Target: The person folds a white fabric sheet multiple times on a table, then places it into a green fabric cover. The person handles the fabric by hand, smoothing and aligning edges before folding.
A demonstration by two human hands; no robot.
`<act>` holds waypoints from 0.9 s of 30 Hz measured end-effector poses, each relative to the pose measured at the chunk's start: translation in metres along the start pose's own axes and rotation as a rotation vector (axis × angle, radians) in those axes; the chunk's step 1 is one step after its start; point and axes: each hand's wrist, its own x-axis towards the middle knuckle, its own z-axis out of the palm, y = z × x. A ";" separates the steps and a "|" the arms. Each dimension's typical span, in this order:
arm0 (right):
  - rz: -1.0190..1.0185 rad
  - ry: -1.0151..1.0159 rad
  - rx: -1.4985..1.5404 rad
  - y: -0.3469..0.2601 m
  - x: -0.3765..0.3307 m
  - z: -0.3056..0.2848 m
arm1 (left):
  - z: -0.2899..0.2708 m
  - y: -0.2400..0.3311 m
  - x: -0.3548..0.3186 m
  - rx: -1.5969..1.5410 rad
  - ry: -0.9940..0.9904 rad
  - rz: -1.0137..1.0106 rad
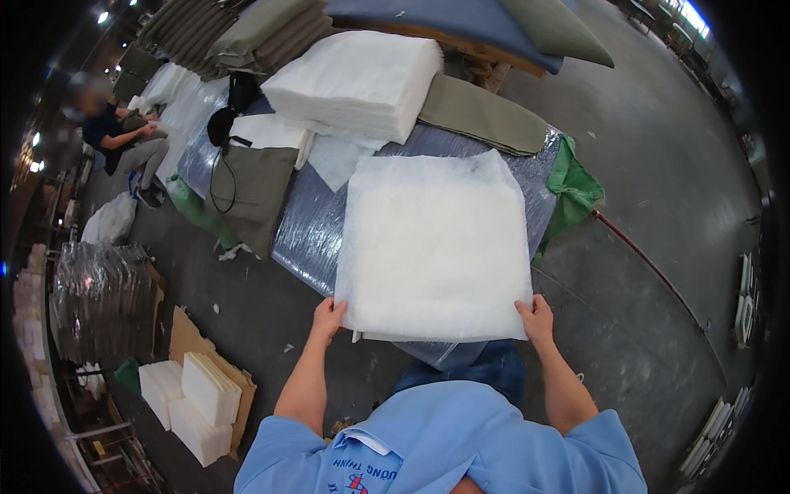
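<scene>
A square sheet of white fluffy batting [434,247] lies before me over the plastic-wrapped table surface [309,235]. My left hand [328,315] pinches its near left corner, thumb on top. At the near right corner, my right hand [534,317] grips the edge the same way. The fingers under the batting are partly hidden. Beyond it rises a thick stack of white batting sheets [354,82], with a thin loose white sheet [339,160] jutting out below. To the stack's right lies a folded olive-grey fabric piece [481,114].
Grey-green fabric [255,193] with a black cap [220,126] lies at the table's left. Green plastic [573,185] hangs off the right corner, near a reddish rod [650,259]. White foam blocks [202,399] sit on cardboard at lower left. A seated person [123,140] is at far left.
</scene>
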 end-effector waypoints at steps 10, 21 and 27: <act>0.163 -0.164 0.324 -0.105 0.169 -0.014 | 0.022 0.129 0.141 -0.214 -0.122 -0.204; 0.107 -0.269 0.378 -0.137 0.309 0.048 | 0.078 0.184 0.254 -0.272 0.129 0.003; 0.354 -0.423 0.634 -0.138 0.312 0.018 | 0.103 0.182 0.223 0.481 0.589 0.405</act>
